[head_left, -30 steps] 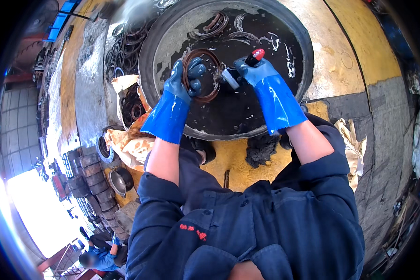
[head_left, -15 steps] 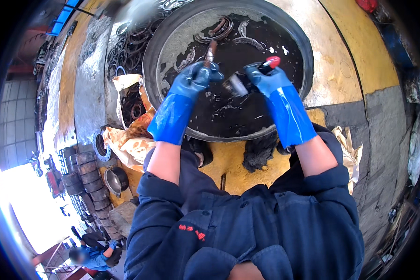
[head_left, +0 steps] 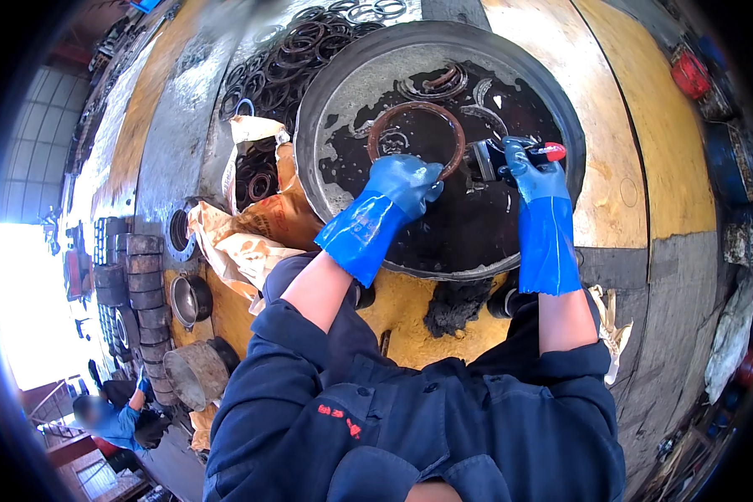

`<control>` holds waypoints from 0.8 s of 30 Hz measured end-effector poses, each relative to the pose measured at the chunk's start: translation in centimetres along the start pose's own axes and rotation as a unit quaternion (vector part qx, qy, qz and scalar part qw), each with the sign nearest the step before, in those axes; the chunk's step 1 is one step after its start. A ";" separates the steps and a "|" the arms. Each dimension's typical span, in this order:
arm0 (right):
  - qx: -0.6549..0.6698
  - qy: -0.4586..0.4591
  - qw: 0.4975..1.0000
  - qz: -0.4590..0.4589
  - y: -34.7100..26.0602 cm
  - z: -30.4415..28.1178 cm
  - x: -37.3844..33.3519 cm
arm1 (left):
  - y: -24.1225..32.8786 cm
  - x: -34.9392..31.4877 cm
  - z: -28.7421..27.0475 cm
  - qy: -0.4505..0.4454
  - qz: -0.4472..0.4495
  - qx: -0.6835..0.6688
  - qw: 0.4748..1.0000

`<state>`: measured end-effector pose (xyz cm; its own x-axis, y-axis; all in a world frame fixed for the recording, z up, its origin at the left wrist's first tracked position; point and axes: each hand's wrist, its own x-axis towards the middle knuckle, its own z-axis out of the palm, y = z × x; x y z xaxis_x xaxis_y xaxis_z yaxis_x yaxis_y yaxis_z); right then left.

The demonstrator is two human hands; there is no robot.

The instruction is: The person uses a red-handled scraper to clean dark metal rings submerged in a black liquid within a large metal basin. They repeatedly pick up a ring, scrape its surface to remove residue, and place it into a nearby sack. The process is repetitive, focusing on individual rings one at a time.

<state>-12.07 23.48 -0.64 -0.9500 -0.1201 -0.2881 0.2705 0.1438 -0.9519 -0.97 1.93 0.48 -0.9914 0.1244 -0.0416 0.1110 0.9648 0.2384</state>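
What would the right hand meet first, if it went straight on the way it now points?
Going up the picture, the right hand would likely meet the basin's far rim, though depth is hard to judge.

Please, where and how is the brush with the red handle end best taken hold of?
Probably by the red-ended handle, coming from the right: the brush head points left toward the brown ring, while the handle points right, in the right hand.

Floor (head_left: 608, 171), left edge: stack of dark cylindrical blocks (head_left: 145, 283); one metal bowl (head_left: 189, 301) near it. Lower left corner: one co-worker (head_left: 121, 424) in a blue top. Right edge: one crumpled whitish sheet (head_left: 730, 351). Upper right corner: one red rounded object (head_left: 690, 74).
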 end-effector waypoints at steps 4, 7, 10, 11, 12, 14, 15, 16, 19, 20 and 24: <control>-0.057 0.022 0.998 0.018 -0.5 0.1 0.9 | -0.1 0.1 0.3 0.007 0.013 -0.013 1.000; -0.040 0.017 0.999 -0.013 0.4 -0.2 1.8 | -0.2 -0.1 0.9 0.051 0.028 -0.051 0.997; -0.046 0.002 0.998 -0.031 0.6 1.2 1.2 | -1.1 -1.4 1.4 0.033 -0.062 -0.203 0.977; -0.045 -0.010 0.998 -0.031 1.1 0.6 2.6 | -1.3 -0.9 0.8 0.060 -0.042 -0.145 0.987; 0.034 -0.035 0.996 -0.069 1.3 0.2 3.4 | -1.4 -0.2 0.3 0.087 -0.022 -0.086 0.992; 0.009 -0.016 0.997 -0.074 1.6 -1.2 4.9 | -1.7 0.5 -1.4 0.105 -0.053 -0.150 0.982; -0.017 -0.014 0.997 -0.067 1.4 -1.1 4.5 | -4.4 0.7 0.0 0.184 -0.069 -0.255 0.947; -0.032 -0.015 0.997 -0.062 1.9 -1.2 4.1 | -5.6 -0.1 0.3 0.263 -0.087 -0.331 0.902; -0.073 -0.014 0.995 -0.061 2.8 -2.3 2.5 | -7.9 -5.3 -2.6 0.468 -0.121 -0.447 0.753; -0.080 -0.017 0.995 -0.059 3.1 -2.4 2.1 | -9.2 -8.4 -4.0 0.486 -0.150 -0.448 0.735; -0.091 -0.043 0.994 -0.049 4.2 -1.8 0.7 | -14.2 -22.7 -8.6 0.501 -0.305 -0.420 0.693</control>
<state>-11.84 25.79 -4.63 -0.9516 -0.2237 -0.2105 0.1377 0.3020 -0.9433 19.36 -16.63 6.35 -0.4332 -0.8763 0.2107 -0.0133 0.2400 0.9707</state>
